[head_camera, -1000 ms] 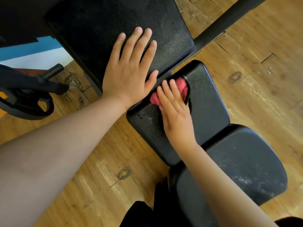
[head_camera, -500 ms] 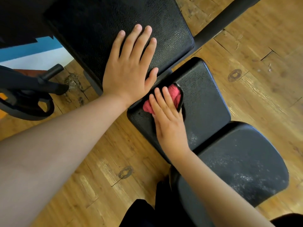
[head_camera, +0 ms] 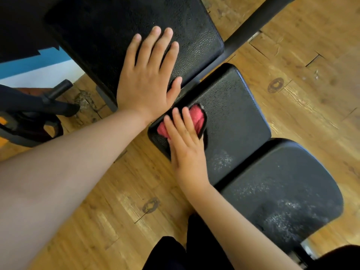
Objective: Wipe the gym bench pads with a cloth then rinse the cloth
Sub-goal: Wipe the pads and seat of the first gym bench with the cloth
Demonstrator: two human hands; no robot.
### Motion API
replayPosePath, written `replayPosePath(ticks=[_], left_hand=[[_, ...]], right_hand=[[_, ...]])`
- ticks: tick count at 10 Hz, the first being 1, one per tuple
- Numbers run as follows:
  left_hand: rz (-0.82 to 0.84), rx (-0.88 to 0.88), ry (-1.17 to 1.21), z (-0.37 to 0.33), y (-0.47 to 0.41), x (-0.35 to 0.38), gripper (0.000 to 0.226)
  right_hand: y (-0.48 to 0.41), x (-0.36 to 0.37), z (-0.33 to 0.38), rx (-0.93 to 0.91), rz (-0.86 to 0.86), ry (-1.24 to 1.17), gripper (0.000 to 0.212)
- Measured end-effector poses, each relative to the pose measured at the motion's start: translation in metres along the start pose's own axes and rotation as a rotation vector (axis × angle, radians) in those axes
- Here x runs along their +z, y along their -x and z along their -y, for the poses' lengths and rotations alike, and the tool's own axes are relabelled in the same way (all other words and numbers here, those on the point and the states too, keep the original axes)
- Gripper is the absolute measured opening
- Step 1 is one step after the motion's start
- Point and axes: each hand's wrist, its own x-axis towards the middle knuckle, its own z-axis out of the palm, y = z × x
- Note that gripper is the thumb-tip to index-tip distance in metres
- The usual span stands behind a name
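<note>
Left hand lies flat on the back pad, fingers straight, grip released; it looks like a brace only. Right hand lies over the pink cloth, fingers straight and pressing down. Grip released, nothing curled round the cloth. The cloth is bunched at the far-left corner of the middle pad, just beside the gap to the back pad.

Step in hand, by my reading: wiping the middle pad. Pale dust shows on its near part, beside the right wrist. More lies across the near pad.

To do it well:
- Spread the cloth flatter under the palm; bunched, it likely cleans only a narrow track.
- Work overlapping strokes from the far edge toward the dust patch, then on to the near pad.
- Put weight through the palm.
- Mind the rounded corner, where the cloth could slip to the floor.

Rinsing is not yet due.
</note>
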Motion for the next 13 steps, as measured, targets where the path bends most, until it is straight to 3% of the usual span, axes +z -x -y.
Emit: replayPosePath(ticks=[2, 4, 6, 7, 9, 11, 13], left_hand=[[-0.008, -0.002, 0.006, 0.000, -0.001, 0.001, 0.059], [-0.004, 0.000, 0.005, 0.000, 0.000, 0.000, 0.059], [-0.006, -0.003, 0.009, 0.000, -0.001, 0.000, 0.059], [-0.007, -0.002, 0.006, 0.000, 0.000, 0.000, 0.059], [-0.008, -0.005, 0.003, 0.000, 0.000, 0.000, 0.059], [-0.013, -0.004, 0.007, 0.000, 0.000, 0.001, 0.059], [-0.003, 0.000, -0.008, 0.000, 0.000, 0.000, 0.059]], right_hand=[[0.020, -0.009, -0.011, -0.202, 0.171, -0.008, 0.047], [-0.002, -0.009, -0.012, 0.018, -0.003, -0.039, 0.042], [0.030, -0.009, -0.011, -0.161, 0.175, -0.005, 0.050], [0.018, -0.017, -0.024, -0.182, 0.155, 0.045, 0.048], [0.021, -0.008, -0.010, 0.009, 0.042, 0.042, 0.045], [0.035, -0.012, -0.013, -0.160, 0.173, 0.076, 0.050], [0.001, -0.023, -0.035, 0.066, -0.034, 0.067, 0.043]])
